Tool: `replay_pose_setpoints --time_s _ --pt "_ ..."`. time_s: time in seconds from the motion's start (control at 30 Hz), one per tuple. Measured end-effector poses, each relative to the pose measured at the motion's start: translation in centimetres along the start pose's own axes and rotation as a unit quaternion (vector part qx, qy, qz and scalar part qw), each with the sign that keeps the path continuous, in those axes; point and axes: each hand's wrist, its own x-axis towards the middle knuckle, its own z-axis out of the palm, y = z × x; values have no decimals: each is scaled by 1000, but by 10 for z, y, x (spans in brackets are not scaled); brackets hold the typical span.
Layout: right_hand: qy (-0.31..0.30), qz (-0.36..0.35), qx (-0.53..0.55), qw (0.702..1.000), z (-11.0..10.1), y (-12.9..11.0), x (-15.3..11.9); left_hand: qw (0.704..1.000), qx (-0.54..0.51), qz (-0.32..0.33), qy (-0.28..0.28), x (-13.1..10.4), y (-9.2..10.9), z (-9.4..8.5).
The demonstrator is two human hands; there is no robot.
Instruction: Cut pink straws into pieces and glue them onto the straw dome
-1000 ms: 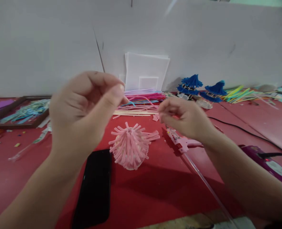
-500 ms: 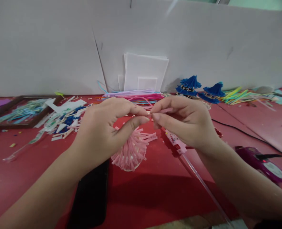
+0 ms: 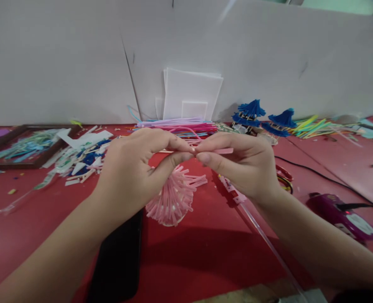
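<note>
My left hand (image 3: pixel 136 168) is closed, thumb and forefinger pinched at the left end of a thin pink strip (image 3: pixel 223 151). Opposite it, my right hand (image 3: pixel 243 164) pinches the same strip, whose free end sticks out to the right past the forefinger. The fingertips of both hands nearly touch, hiding the middle. Below them on the red table sits a pink fringed cone (image 3: pixel 170 200) made of many short strips, partly covered by my left hand. Under my right hand lies a pink glue gun (image 3: pixel 233 191) with a long clear glue stick (image 3: pixel 262 233).
A black phone (image 3: pixel 118 261) lies by my left forearm. White and blue scraps (image 3: pixel 85 162) and a brown frame (image 3: pixel 31 164) are at left. Behind are bundled coloured stems (image 3: pixel 177 125), white sheets (image 3: pixel 193 92) and blue-roofed models (image 3: pixel 251 113). A purple corded device (image 3: pixel 344 219) stands right.
My right hand has shifted slightly left and down, and the pink strip now shows beyond its forefinger. The fingertips have come closer together. The view has moved a little.
</note>
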Motion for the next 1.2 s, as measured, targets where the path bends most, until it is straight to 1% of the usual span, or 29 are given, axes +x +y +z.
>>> replay_pose_setpoints --time_s 0.1,0.17,0.23,0.27,0.37,0.43,0.5,0.63,0.7,0.77,0.83,0.93,1.03,1.13,1.2 --pt "3 -50 -46 998 -1 -2 -2 999 9 30 -15 0 0 0" --pt "4 -64 -57 996 -1 -1 -2 999 5 41 -18 0 -1 0" --pt "-13 -74 -58 996 -3 0 -1 998 5 58 -17 1 -4 -2" --pt "-32 -81 -53 995 -4 0 0 997 4 73 -27 2 -5 -4" --pt "-121 -116 -24 986 -8 2 4 984 -3 138 -109 7 -10 -12" --pt "-171 -129 -9 977 -11 2 5 973 -10 175 -148 11 -12 -18" --pt "-201 -127 -16 971 -15 1 7 971 -17 184 -155 14 -14 -23" --pt "-253 -135 -53 956 -22 -3 12 975 -33 153 -161 17 -18 -27" --pt "-269 -140 -71 950 -25 -4 15 975 -34 155 -156 17 -21 -28" --pt "-269 -137 -82 950 -26 -4 16 976 -29 158 -148 16 -23 -30" --pt "-260 -138 -68 953 -25 -2 15 979 -18 143 -147 15 -23 -33" --pt "-228 -150 -14 962 -23 2 12 981 -11 112 -157 11 -19 -37" --pt "-200 -139 8 970 -23 3 10 982 -35 105 -154 10 -17 -37" --pt "-150 -137 -16 979 -22 2 10 986 -53 88 -133 9 -16 -33" --pt "-109 -166 -59 978 -20 1 8 992 -39 45 -114 8 -15 -30"
